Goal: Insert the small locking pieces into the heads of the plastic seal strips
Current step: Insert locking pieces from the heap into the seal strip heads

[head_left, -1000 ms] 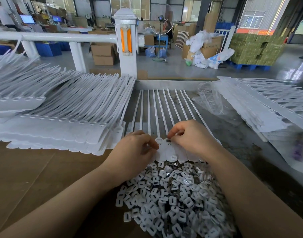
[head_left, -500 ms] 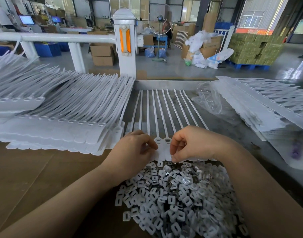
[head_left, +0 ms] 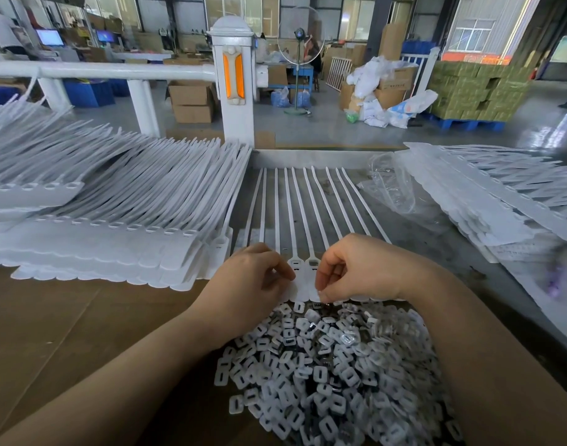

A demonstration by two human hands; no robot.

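Brown surface (head_left: 66,333) carries stacked seal strips (head_left: 114,214) at left. A fanned row of strips (head_left: 303,204) lies centre. Locking pieces (head_left: 324,365) heaped nearest. Left hand (head_left: 250,284): grip curled, pinching the strip heads (head_left: 296,263). Right hand (head_left: 359,268): fingertips pinched above the heap; contents cannot be told.

Both forearms are stretched forward; the left hand (head_left: 253,281) and right hand (head_left: 356,268) are held close together, fingers curled.
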